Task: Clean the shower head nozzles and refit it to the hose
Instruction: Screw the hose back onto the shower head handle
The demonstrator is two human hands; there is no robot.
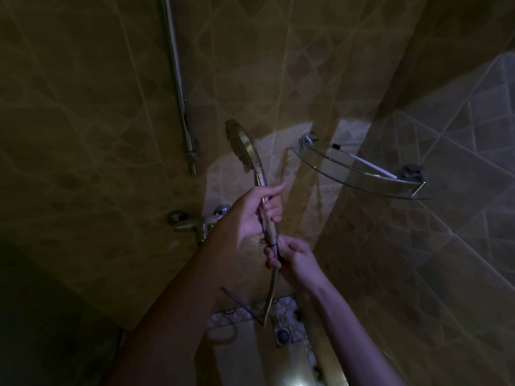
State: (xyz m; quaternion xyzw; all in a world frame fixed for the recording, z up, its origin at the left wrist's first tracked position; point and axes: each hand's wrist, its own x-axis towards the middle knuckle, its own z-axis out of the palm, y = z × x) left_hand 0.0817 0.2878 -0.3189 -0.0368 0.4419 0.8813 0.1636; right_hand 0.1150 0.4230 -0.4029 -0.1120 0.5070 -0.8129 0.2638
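Observation:
A chrome shower head [241, 144] with a round nozzle face stands upright in the middle of the head view, seen edge-on. My left hand [255, 210] grips its handle, thumb stretched along the top. Just below, my right hand [289, 256] pinches the dark nut where the hose [271, 298] meets the handle's end. The metal hose hangs down from there toward the floor.
A vertical chrome riser pipe [178, 87] runs down the tiled wall at left. The mixer tap [199, 221] sits behind my left forearm. A glass corner shelf [362, 174] juts out at right. A floor drain [284, 334] lies below. The room is dim.

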